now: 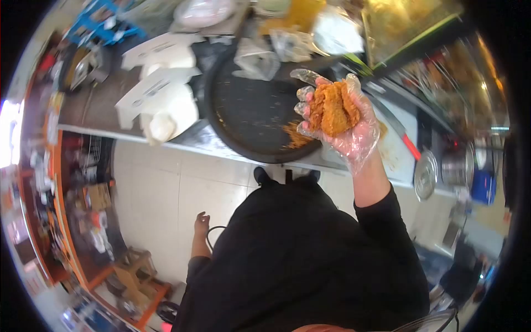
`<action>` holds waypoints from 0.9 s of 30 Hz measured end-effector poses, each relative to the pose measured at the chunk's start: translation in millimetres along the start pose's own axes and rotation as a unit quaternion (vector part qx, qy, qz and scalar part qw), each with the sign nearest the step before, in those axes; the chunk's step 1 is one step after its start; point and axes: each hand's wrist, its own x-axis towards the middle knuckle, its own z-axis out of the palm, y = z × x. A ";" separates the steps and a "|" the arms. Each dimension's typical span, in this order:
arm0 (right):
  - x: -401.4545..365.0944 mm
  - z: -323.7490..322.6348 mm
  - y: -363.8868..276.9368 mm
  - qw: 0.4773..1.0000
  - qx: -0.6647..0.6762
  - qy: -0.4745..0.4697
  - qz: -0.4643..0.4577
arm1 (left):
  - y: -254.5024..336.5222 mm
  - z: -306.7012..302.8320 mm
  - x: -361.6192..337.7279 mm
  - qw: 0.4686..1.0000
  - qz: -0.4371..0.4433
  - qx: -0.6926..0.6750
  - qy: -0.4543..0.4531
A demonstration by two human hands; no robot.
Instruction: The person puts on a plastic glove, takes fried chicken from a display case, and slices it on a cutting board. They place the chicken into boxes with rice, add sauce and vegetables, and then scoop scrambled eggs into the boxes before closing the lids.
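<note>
My right hand, in a clear plastic glove, is raised palm up over the right side of a large round black tray. A craggy golden-brown piece of fried chicken rests in the palm, with the fingers curled about it. Brown crumbs or shreds lie at the tray's near right edge, below the hand. My left hand hangs bare and low beside my body, over the floor. Its fingers look loosely apart and nothing shows in them.
White paper packages lie left of the tray, and crumpled clear bags at its far rim. A red-handled knife lies on a white board at the right, near a metal lid. A glass case stands behind.
</note>
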 end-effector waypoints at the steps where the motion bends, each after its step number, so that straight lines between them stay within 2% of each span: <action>1: 21.2 7.1 12.7 0.999 -0.039 -0.018 0.029 | -5.1 4.4 -6.7 1.000 -0.018 -0.017 0.005; 4: 79.7 33.5 54.4 0.978 -0.160 -0.062 0.117 | -37.8 42.4 -25.5 0.991 -0.037 -0.121 0.051; 5: 101.9 39.4 70.0 0.968 -0.193 -0.078 0.141 | -47.9 53.6 -34.9 0.984 -0.058 -0.169 0.026; 7: 147.5 44.8 104.6 0.943 -0.261 -0.111 0.176 | -60.6 73.8 -62.3 0.984 -0.028 -0.176 0.017; 9: 192.0 42.7 140.7 0.878 -0.424 -0.131 0.179 | -124.7 112.6 -56.6 0.944 -0.152 -0.279 -0.089; 11: 237.1 28.3 181.9 0.746 -0.629 -0.178 0.125 | -109.6 111.0 -106.8 0.977 -0.068 -0.201 -0.021; 12: 250.4 25.4 196.8 0.664 -0.715 -0.198 0.092 | -104.3 111.2 -117.7 0.977 -0.077 -0.198 -0.005; 13: 253.8 39.2 204.4 0.548 -0.799 -0.231 0.093 | -99.1 111.7 -128.8 0.977 -0.086 -0.195 0.012; 15: 254.2 72.1 212.0 0.285 -0.911 -0.285 0.091 | -121.2 136.0 -137.5 0.941 -0.209 -0.268 0.008; 16: 265.9 36.4 221.7 0.238 -0.928 -0.287 0.018 | -134.8 146.0 -132.9 0.894 -0.305 -0.328 -0.009; 19: 265.6 41.1 208.2 0.331 -0.913 -0.240 -0.002 | -95.8 123.6 -151.8 0.923 -0.213 -0.322 0.011; 20: 269.2 44.0 194.9 0.371 -0.905 -0.210 -0.004 | -56.8 100.2 -145.4 0.941 -0.262 -0.215 -0.014; 21: 273.2 42.1 180.9 0.410 -0.895 -0.177 -0.008 | -59.0 105.4 -140.8 0.943 -0.249 -0.220 -0.014; 24: 290.3 12.2 153.4 0.345 -0.913 -0.168 -0.137 | -59.6 115.4 -125.5 0.945 -0.223 -0.239 -0.015; 27: 286.7 27.0 168.0 0.240 -0.958 -0.153 -0.047 | -40.7 112.3 -98.5 0.943 -0.212 -0.257 -0.005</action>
